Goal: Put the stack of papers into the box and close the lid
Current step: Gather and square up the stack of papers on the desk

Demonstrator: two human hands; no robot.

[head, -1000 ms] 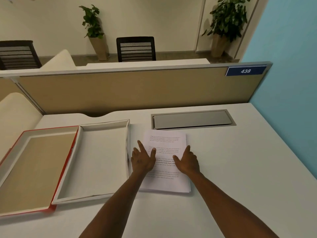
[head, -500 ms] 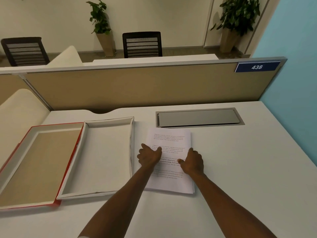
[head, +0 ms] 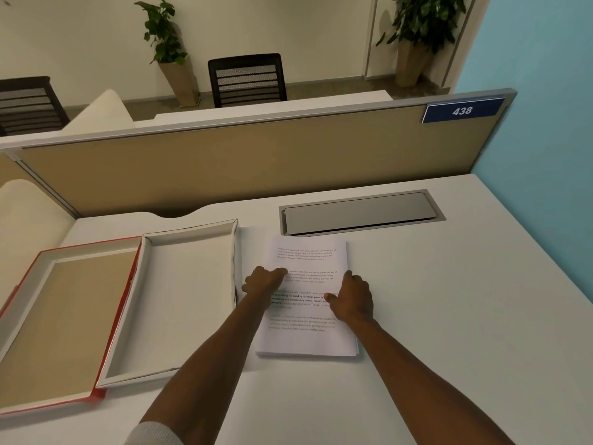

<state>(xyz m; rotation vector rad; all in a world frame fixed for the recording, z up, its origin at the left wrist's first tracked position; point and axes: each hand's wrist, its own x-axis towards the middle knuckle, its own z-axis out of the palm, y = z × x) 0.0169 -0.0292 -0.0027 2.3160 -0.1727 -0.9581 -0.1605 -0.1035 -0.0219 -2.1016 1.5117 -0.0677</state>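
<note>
Your tabletop (head: pixel 449 316) carries everything: at ten o'clock lies the red-edged lid (head: pixel 61 319), inner side up, and touching its right edge sits the open white box (head: pixel 179 297), with nothing in it. Just right of the box, dead ahead at twelve, the stack of papers (head: pixel 305 335) lies flat on the tabletop. You look to be at the pickup step: your left hand (head: pixel 264 281) and right hand (head: pixel 353 300) curl at its side edges, thumbs on top, not yet lifting. Next, get your fingers underneath, lift level, carry toward nine o'clock.
</note>
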